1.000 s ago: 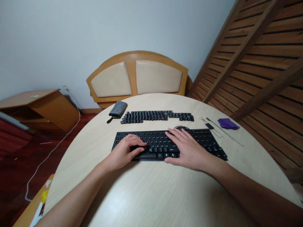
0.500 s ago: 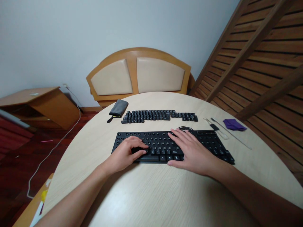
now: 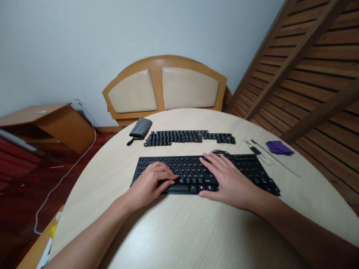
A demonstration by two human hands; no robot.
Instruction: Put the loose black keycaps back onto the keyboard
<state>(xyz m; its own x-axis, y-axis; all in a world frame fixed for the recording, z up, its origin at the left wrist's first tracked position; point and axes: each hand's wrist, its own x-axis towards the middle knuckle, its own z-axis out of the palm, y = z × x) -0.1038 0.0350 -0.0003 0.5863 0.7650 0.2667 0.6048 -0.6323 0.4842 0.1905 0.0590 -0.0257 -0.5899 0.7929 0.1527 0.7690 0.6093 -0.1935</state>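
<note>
A black keyboard (image 3: 183, 164) lies on the table, and many of its upper key positions show bare switch posts. Keycaps are still seated in its lower rows. My left hand (image 3: 153, 183) is over the lower middle, with thumb and index finger closed on a keycap there, mostly hidden by the fingers. Spread flat across the right-centre is my right hand (image 3: 227, 179), its thumb at the near edge and its fingertips toward the far edge. Behind the keyboard, loose black keycaps (image 3: 176, 137) stand in several rows.
A grey pouch (image 3: 141, 127) sits at the back left of the round table (image 3: 179, 231). To the right are a wire keycap puller (image 3: 255, 150), a thin rod (image 3: 276, 157) and a folded purple cloth (image 3: 279, 147). A coiled black cable (image 3: 221, 152) lies behind the keyboard.
The left thumb and index finger have shifted very slightly to the right and down at the same keycap spot. My right hand rests on the keyboard as before.
</note>
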